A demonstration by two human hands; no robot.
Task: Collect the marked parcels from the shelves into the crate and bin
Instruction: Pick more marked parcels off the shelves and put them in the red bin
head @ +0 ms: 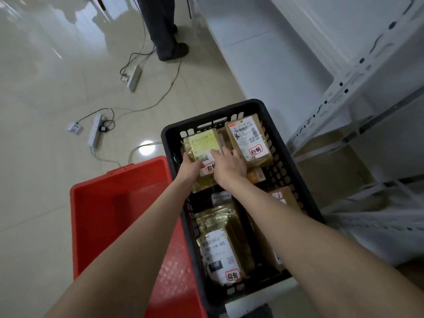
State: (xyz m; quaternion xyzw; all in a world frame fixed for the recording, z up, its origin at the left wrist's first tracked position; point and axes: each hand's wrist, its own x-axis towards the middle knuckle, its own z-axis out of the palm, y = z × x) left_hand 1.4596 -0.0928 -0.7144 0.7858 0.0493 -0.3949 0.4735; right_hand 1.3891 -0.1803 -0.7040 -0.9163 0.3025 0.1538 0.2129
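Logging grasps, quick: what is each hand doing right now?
Left hand: grips the edge of the yellow tape-wrapped cardboard parcel.
Right hand: open, fingers straight, resting on the same parcel.

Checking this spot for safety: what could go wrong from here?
Cables and a power strip lie on the floor by the red bin: a trip hazard. The parcel, gripped by the left hand and touched by the right hand, seems to rest on others in the crowded black crate; it may slide.
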